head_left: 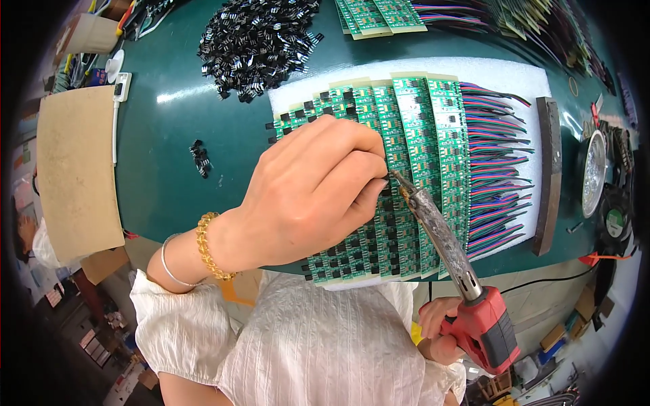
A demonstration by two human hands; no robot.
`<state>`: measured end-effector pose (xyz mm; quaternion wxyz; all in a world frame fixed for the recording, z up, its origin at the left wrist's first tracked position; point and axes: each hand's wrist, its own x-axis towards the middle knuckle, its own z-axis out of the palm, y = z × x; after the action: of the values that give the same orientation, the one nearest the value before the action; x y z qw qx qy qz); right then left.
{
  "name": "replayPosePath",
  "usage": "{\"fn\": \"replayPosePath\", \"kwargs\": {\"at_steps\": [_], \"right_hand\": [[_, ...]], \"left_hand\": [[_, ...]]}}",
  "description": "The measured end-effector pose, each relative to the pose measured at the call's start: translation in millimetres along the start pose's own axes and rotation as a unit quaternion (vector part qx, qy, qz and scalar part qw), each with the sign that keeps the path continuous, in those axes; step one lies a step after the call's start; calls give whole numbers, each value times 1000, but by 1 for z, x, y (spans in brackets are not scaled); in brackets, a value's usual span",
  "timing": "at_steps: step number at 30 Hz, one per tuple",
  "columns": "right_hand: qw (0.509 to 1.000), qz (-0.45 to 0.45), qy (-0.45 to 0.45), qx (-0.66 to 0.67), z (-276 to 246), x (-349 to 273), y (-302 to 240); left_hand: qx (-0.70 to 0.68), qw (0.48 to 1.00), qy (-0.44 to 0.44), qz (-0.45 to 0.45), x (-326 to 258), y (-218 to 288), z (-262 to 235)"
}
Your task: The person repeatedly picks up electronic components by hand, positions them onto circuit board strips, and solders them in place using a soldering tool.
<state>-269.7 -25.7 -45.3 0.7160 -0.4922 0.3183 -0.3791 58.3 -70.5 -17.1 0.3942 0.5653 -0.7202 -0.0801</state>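
Note:
My left hand [315, 193] reaches in over green circuit boards [416, 115], its thumb and fingers pinched together at the board surface. Whatever sits between those fingertips is too hidden to make out. My right hand [440, 331] grips the red and black handle of a soldering iron [441, 233]. The iron slants up and to the left, and its tip meets the boards right beside my left fingertips. The boards lie overlapped in rows, with small black connectors [349, 254] along many of them. Bundles of coloured wires [497, 162] run out from their right side.
A white foam sheet [521, 71] lies under the boards, with a dark metal bar [547, 176] at its right. Loose black connectors [254, 44] form a big pile at the back. A cardboard piece [78, 176] stands left; a round metal dish [594, 172] is far right.

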Motion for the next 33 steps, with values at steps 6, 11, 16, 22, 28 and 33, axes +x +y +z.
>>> {"fn": "replayPosePath", "kwargs": {"at_steps": [6,11,16,22,28,33], "right_hand": [[1000,-1,7,-20,-1,-6,-1],[999,4,15,-46,0,-12,-1],[999,-9,25,-34,6,-7,-7],[999,-8,-3,-37,5,0,-6],[998,-15,-7,-59,12,9,-8],[998,-1,-7,-67,3,4,-7]], "left_hand": [[5,1000,1,-7,-1,0,-2],[1,1000,-1,-5,0,0,-1],[-1,1000,-3,-4,0,0,-1],[1,1000,-5,-8,0,0,-2],[0,1000,-5,-3,0,0,0],[3,1000,-2,-6,0,0,-2]]}}
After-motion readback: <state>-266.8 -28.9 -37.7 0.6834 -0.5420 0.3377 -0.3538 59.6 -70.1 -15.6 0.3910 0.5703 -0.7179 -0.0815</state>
